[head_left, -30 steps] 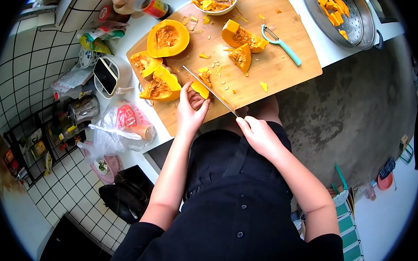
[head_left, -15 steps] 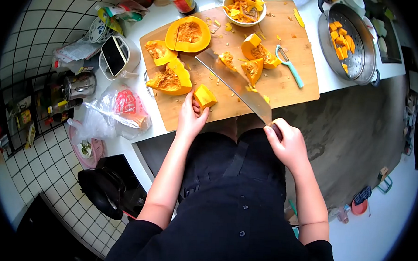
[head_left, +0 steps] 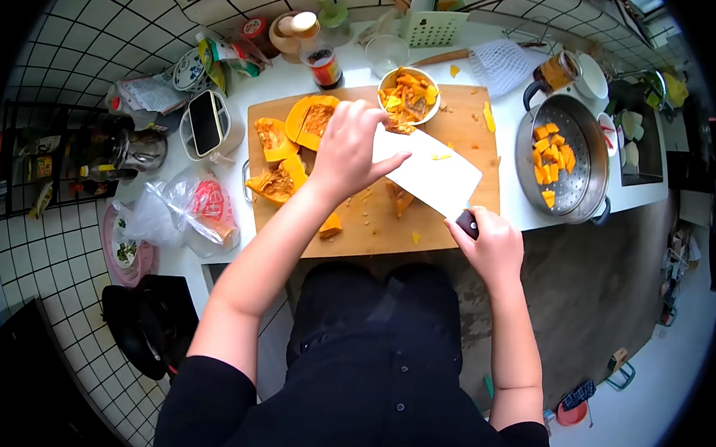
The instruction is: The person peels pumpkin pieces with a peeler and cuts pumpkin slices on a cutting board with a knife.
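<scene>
My right hand (head_left: 493, 244) grips the dark handle of a cleaver (head_left: 436, 172), whose wide, bright blade lies flat over the wooden cutting board (head_left: 445, 231). My left hand (head_left: 352, 147) is above the board, its thumb spread away from the fingers. Its fingertips are beside a scrap of stringy pumpkin pulp (head_left: 400, 126) at the blade's far end, just below a white bowl (head_left: 435, 113) of pumpkin peelings. Cut pumpkin pieces (head_left: 276, 140) lie on the board's left side, partly covered by my left arm. The blade hides most of another pumpkin wedge (head_left: 400, 200).
On the right, a steamer pot (head_left: 591, 186) holds orange pumpkin cubes. A sauce bottle (head_left: 325, 66) stands behind the board. To the left are a phone (head_left: 205, 123) on a plastic container and a plastic bag (head_left: 203, 213). A green utensil basket (head_left: 434, 29) stands at the back.
My left hand has left the pumpkin chunk at the board's front and moved up toward the bowl. The cleaver has turned flat, carried rightward. The view has tilted up, showing more counter.
</scene>
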The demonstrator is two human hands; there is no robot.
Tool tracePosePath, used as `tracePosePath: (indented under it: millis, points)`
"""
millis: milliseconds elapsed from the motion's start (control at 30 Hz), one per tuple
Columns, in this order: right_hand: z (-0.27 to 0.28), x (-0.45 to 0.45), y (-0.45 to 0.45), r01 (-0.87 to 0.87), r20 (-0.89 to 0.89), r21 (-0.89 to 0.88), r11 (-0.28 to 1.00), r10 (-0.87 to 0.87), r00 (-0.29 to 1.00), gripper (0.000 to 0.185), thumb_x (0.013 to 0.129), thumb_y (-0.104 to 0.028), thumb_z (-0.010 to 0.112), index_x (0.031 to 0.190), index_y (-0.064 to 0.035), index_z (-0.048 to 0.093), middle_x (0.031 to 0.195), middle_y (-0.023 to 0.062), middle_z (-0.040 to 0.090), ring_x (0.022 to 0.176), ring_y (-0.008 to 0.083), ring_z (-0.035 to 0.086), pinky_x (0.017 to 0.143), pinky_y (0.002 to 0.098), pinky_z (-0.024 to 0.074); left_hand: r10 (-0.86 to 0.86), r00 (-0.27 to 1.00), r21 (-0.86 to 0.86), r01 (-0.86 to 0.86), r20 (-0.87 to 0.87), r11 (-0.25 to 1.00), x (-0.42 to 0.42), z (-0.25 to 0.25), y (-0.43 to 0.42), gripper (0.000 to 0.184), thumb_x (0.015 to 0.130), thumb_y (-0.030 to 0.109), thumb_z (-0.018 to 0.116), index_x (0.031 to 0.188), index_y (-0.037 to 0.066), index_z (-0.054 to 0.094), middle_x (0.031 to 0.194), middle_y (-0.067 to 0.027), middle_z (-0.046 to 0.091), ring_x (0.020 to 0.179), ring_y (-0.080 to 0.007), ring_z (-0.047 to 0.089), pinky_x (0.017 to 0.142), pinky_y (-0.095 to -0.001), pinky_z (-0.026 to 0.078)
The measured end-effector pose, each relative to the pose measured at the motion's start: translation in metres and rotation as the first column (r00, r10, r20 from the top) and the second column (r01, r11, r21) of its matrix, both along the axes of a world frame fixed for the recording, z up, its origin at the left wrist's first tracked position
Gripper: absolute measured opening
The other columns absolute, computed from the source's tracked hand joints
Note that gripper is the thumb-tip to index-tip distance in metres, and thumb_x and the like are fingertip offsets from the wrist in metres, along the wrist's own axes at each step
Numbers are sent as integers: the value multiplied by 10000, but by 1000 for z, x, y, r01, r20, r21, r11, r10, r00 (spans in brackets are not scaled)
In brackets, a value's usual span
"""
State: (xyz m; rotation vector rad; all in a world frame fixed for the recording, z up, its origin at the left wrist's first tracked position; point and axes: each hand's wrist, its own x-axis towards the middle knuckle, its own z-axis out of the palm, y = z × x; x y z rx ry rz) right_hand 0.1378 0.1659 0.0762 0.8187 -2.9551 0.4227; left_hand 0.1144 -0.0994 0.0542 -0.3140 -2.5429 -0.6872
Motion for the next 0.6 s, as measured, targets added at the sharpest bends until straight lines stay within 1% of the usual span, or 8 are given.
tracePosePath:
  millis: [67,167,267,300,367,400,467,600]
  points:
    - [-2,-14,5,-22,-32,11,1000,22,999,341,755,-373,716,783,-47,620,682,89,635,601,248,630,554,331,510,-13,999,-80,15,33,997,-30,-18,5,622,652,398,788,1076,52,493,1047,-123,504,1011,-304,476,917,-391,394]
    - [1,-32,12,-45,-58,15,999,46,997,334,756,-374,714,789,-55,619,681,91,633,603,246,626,560,330,509,-48,997,-113,54,54,992,-64,-35,4,665,655,425,774,1135,64,490,1084,-119,506,1058,-303,471,957,-403,371]
    - [-3,-48,18,-67,-80,-7,998,66,995,331,753,-371,714,774,-58,612,661,83,624,591,242,621,554,324,502,-98,995,-153,94,-20,984,-91,-41,1,588,677,397,766,1079,53,509,1016,-113,532,979,-299,509,881,-391,416]
    - [-2,-53,20,-68,-53,12,998,69,996,331,745,-360,726,784,-49,622,671,88,630,600,243,625,557,328,503,-115,992,-153,106,-50,983,-99,-42,1,539,695,378,755,1047,49,514,985,-109,542,942,-293,521,847,-386,430]
    - [0,-62,23,-72,5,50,996,71,997,334,729,-339,749,804,-32,641,693,99,642,619,245,633,564,335,507,-121,990,-195,106,-68,975,-109,-49,3,521,705,369,749,1043,50,513,985,-108,543,941,-289,522,847,-384,431]
    - [-2,-66,25,-79,-11,35,996,79,997,334,733,-350,739,786,-39,629,672,93,632,603,243,625,559,331,504,-126,989,-215,107,-76,971,-113,-50,4,512,710,365,745,1040,50,513,985,-107,543,941,-287,522,847,-383,431]
    - [-7,-71,31,-91,-40,7,996,91,995,340,743,-374,720,748,-54,605,630,81,613,570,240,611,550,324,499,-89,995,-239,74,-53,968,-119,-53,5,441,738,348,724,1006,57,528,969,-96,549,927,-276,528,818,-367,436]
    - [-10,-77,43,-85,6,-27,996,85,996,326,729,-350,739,742,-55,602,625,81,611,568,242,610,540,324,494,10,1000,-250,-5,17,968,-133,-67,0,353,769,300,702,961,49,545,896,-86,548,873,-273,527,775,-365,436]
